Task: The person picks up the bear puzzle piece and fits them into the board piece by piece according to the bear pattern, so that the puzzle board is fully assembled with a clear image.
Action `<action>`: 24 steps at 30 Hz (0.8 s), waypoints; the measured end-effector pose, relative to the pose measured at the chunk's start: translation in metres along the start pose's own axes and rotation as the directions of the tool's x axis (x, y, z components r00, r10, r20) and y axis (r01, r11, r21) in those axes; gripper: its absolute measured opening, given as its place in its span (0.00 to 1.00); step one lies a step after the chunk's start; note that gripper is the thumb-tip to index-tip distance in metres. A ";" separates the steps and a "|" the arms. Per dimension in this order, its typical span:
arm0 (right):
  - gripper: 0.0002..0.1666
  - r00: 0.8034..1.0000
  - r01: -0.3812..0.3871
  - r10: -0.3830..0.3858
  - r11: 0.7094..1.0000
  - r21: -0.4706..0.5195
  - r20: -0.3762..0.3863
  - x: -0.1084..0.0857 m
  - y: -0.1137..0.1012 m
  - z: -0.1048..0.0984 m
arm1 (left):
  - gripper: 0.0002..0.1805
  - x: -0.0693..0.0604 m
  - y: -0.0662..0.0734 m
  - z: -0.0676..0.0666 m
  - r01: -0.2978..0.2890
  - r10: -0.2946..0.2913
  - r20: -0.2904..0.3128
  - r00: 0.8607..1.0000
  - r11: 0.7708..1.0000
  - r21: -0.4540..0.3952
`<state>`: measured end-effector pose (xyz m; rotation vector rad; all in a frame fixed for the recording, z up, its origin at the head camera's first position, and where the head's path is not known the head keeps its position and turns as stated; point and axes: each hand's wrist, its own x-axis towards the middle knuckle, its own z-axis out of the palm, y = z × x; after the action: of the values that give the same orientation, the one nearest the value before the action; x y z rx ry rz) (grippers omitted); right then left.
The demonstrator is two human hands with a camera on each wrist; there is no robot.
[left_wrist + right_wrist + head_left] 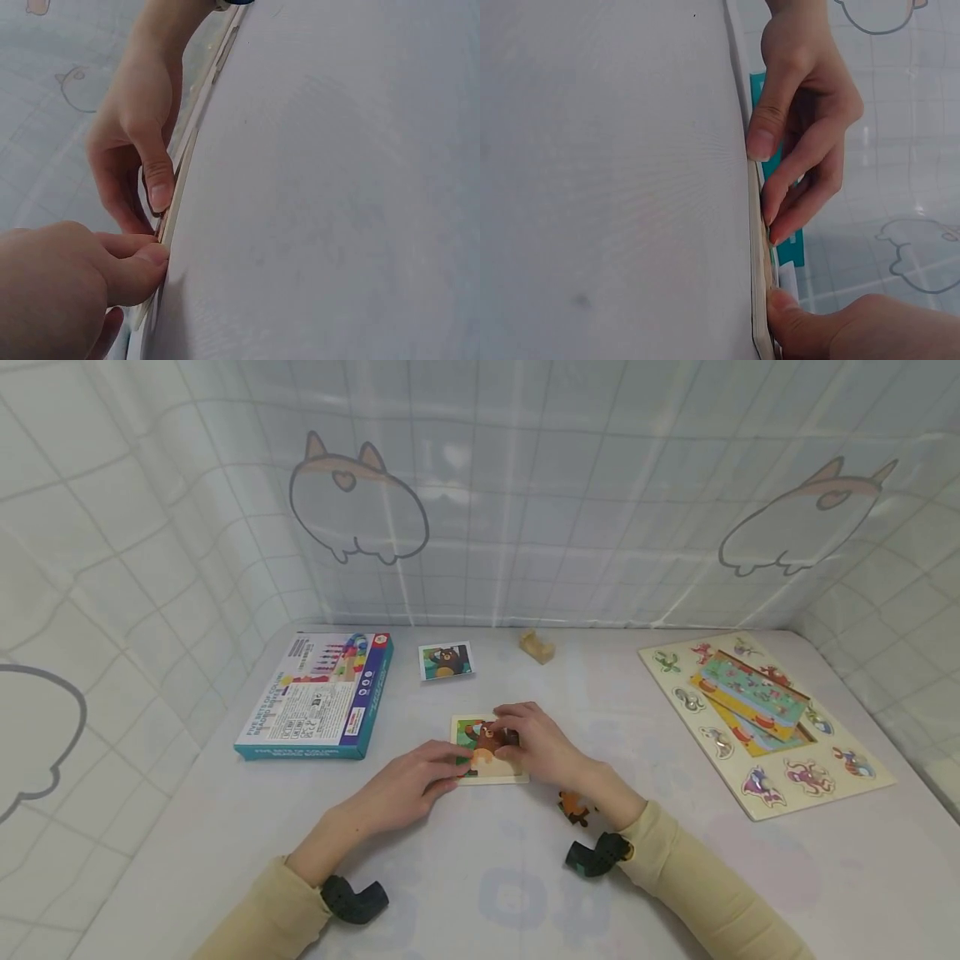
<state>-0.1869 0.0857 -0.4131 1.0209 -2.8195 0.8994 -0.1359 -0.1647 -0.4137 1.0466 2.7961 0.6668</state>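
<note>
A small wooden puzzle board (491, 779) with a brown bear picture lies on the table between the hands. My left hand (408, 785) holds its left side, thumb at the near edge and fingertips on the picture. Over the board's right part, my right hand (543, 747) pinches a dark puzzle piece (156, 214) between thumb and fingers, largely hidden by them. A loose orange and brown puzzle piece (573, 807) lies below the right wrist. Behind the board stands a bear picture card (446, 661). In the right wrist view the board (759, 262) shows edge-on.
A boxed bead toy (311, 697) lies at the left. A small beige block (537, 647) sits at the back. On the right, a wooden peg board (731, 793) bears colourful picture panels (761, 697). A tiled-pattern curtain (510, 510) closes off the back and sides.
</note>
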 end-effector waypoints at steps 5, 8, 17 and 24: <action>0.18 1.000 -0.012 0.011 1.000 0.024 0.020 -0.001 -0.001 -0.002 | 0.18 -0.001 0.000 0.001 0.020 -0.020 0.005 1.000 0.999 -0.027; 0.18 1.000 -0.011 0.010 1.000 0.024 0.028 -0.001 0.000 -0.002 | 0.19 -0.001 -0.001 0.002 0.044 -0.044 0.007 0.999 0.998 -0.051; 0.17 1.000 -0.001 0.001 1.000 0.020 0.021 -0.001 0.003 -0.001 | 0.20 -0.001 -0.003 0.002 0.065 -0.064 0.009 0.998 0.994 -0.093; 0.17 1.000 0.007 -0.008 1.000 0.030 0.009 -0.001 0.003 -0.002 | 0.20 -0.002 -0.004 0.001 0.033 -0.032 0.014 0.999 0.996 -0.081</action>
<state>-0.1884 0.0893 -0.4135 1.0410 -2.8159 0.9422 -0.1365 -0.1682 -0.4164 0.9856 2.7434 0.7607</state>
